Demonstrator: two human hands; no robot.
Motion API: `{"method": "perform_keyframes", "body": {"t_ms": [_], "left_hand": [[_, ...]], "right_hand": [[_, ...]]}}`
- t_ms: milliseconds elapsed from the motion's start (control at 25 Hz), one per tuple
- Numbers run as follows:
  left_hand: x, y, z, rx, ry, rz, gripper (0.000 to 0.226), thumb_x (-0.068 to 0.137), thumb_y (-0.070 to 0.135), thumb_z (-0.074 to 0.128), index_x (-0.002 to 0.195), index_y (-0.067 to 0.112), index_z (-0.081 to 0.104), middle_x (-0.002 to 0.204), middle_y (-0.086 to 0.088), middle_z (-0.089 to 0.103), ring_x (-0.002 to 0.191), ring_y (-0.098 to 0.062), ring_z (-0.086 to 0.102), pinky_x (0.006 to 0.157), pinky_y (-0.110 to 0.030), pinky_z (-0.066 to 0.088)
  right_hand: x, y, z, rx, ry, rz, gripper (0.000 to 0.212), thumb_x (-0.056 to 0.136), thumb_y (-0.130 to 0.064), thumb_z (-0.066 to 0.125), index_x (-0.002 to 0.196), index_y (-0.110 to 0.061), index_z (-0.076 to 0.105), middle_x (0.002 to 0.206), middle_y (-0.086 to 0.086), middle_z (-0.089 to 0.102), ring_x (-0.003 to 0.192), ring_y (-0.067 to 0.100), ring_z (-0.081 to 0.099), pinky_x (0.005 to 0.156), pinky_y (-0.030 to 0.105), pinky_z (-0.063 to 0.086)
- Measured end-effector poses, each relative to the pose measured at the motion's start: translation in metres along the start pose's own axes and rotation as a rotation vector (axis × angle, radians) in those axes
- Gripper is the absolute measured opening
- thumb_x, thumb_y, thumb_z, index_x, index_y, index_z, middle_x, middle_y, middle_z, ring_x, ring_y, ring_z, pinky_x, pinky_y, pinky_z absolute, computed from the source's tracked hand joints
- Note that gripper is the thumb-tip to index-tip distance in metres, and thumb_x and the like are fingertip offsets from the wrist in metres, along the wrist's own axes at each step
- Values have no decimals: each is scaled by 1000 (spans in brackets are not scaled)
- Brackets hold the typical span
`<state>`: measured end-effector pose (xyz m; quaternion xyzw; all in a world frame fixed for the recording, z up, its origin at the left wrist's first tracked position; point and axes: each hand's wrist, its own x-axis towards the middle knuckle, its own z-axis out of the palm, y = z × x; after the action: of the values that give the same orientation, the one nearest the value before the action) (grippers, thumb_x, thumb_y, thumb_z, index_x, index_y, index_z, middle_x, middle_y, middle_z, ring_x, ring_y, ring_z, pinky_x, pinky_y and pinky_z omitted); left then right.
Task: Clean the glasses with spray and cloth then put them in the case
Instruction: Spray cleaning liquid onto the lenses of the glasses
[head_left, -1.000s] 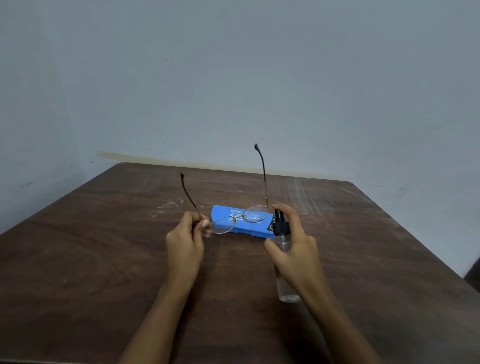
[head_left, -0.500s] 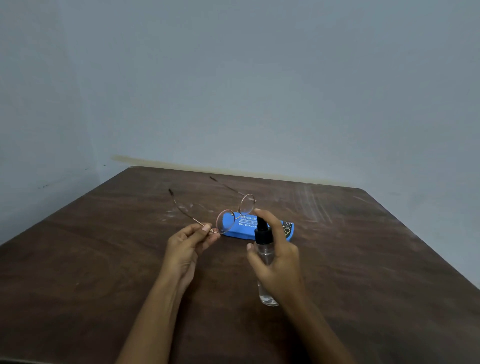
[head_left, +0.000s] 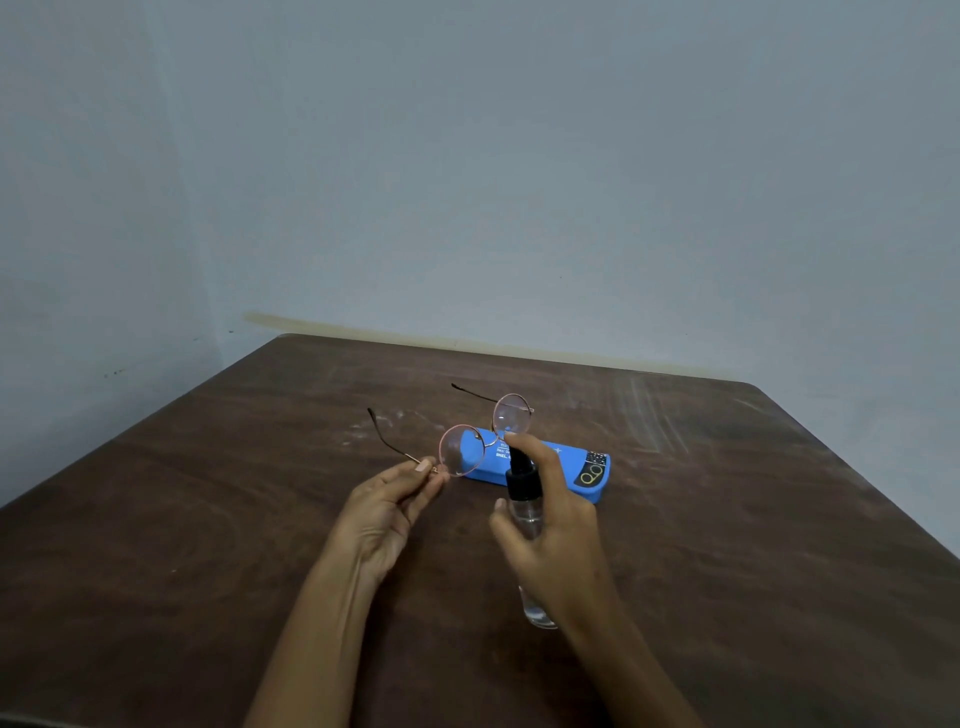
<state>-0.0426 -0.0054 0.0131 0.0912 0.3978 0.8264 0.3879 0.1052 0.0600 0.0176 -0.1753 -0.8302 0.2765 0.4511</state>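
Note:
My left hand pinches the thin-framed round glasses at the near hinge and holds them above the table with their arms unfolded and pointing left. My right hand grips a small clear spray bottle with a black nozzle, my index finger on top of the pump. The nozzle sits just right of the lenses and faces them. Behind both lies a shut blue glasses case flat on the table. No cloth is visible.
A dark brown wooden table fills the lower view, with pale scuff marks near its far side. Grey walls stand close behind it and on the left.
The glasses have turned from arms-up to lying sideways, arms pointing left and lenses facing the bottle. My right hand with the bottle moved a little left, closer to the lenses.

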Motion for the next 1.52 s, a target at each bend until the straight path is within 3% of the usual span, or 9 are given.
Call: {"method": "perform_keyframes", "body": {"t_ms": [200,480,600,760,880,1040,1240,1400,1520], "left_hand": [[-1,-1,1,-6,-9,-28,22,85,-11,46,70,-8,62,54,-9,70,52,-12,68,47,-14,52],[-5,1,1,-5,-5,-51,42,85,-11,45,52,-3,69,54,-10,70,51,-13,68,45,-14,52],[-7,1,2,7,-14,-71,27,86,-10,43,70,-7,64,54,-9,70,50,-11,67,45,-14,52],[-6,-1,2,63,-53,-96,17,88,-8,43,82,-8,58,54,-7,70,50,-9,67,46,-12,52],[-7,-2,3,89,-55,-101,20,88,-9,42,79,-7,60,54,-7,70,49,-9,66,46,-12,52],[-9,-3,3,101,-45,-111,39,87,-9,43,59,-3,70,54,-8,70,48,-10,66,45,-13,52],[-10,-3,5,90,-37,-113,19,88,-9,41,81,-7,59,54,-7,70,48,-9,66,45,-12,52],[-10,-2,3,77,-41,-107,18,88,-9,41,83,-8,58,54,-7,70,49,-9,66,46,-12,52],[-11,-3,4,83,-44,-109,18,88,-9,41,82,-7,59,54,-6,70,48,-9,66,45,-12,52]], "right_hand": [[-1,-1,-3,-26,3,15,51,70,-15,55,110,-44,40,59,-23,47,55,-2,51,52,6,35],[-1,-1,-10,-89,62,21,63,73,-10,60,116,-50,37,64,-19,53,56,3,53,54,17,41],[2,5,-19,-136,168,42,66,72,-8,62,117,-49,37,60,-19,50,51,5,50,51,12,38],[5,19,-32,-117,254,107,64,72,-5,63,119,-41,43,60,-16,52,51,8,51,49,17,38],[5,24,-36,-83,254,117,62,71,-4,62,116,-42,43,60,-12,55,55,7,52,49,11,37],[4,25,-35,-38,240,110,60,71,-4,62,111,-44,43,69,-19,58,59,3,55,50,8,38],[3,24,-35,-15,199,112,60,71,-4,62,104,-50,42,74,-20,61,59,5,57,49,9,39],[3,23,-36,-38,180,98,63,70,-3,62,114,-44,43,64,-21,55,50,5,52,47,8,36],[2,19,-37,-49,154,84,68,71,-4,63,115,-51,41,68,-18,57,55,9,55,50,14,43]]}}
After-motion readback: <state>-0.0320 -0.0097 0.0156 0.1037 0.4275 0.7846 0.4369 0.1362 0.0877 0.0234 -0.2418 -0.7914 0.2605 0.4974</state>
